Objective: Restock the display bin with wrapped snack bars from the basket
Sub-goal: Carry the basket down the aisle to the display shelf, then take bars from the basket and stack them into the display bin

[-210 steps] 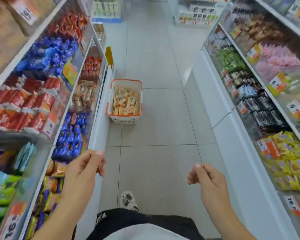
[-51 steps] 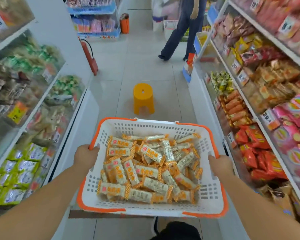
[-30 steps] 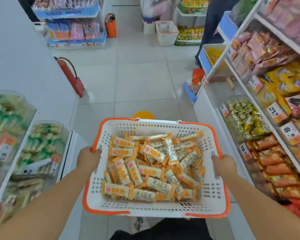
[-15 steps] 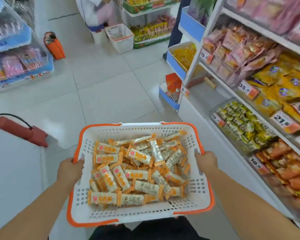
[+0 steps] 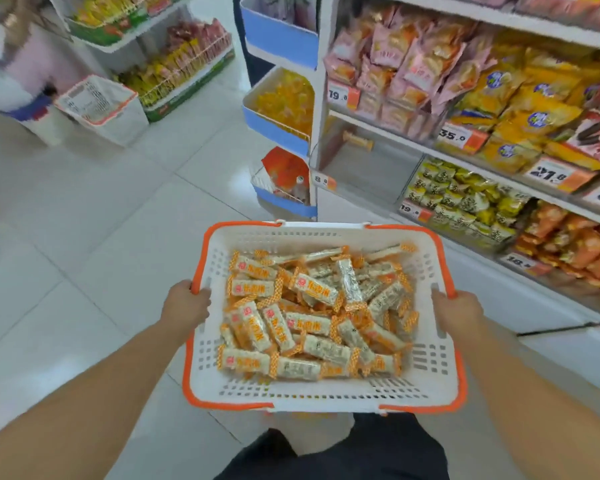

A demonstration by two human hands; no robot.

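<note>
A person stands in a shop aisle and carries a white plastic basket [image 5: 326,393] with an orange rim, held level in front of the body over the pale tiled floor [image 5: 94,216]. The left hand [image 5: 185,304] grips the basket's left rim and the right hand [image 5: 459,311] grips the right rim; the fingers of both hands are curled over the edge, with their tips hidden inside the rim. Inside the basket lies a loose heap of wrapped snack bars [image 5: 317,315], pale wrappers with orange chequered ends and orange print, piled across the basket floor. Compared with half a second ago, the grip of both hands and the heap of bars look unchanged, but the view has turned further to the right: the red fire extinguisher on the floor at left is gone from sight, and the shelving [image 5: 499,161] on the right now fills much more of the scene. Just beyond the basket's far edge, on a middle shelf, sits a clear display bin [image 5: 368,164] that is almost empty, with one small bar near its back left; an orange price tag is fixed at its lower left corner. Bins of yellow-green packets [image 5: 465,199] and orange packets [image 5: 575,244] stand to its right. A second white basket [image 5: 101,105] rests on the floor at upper left, blurred.
</note>
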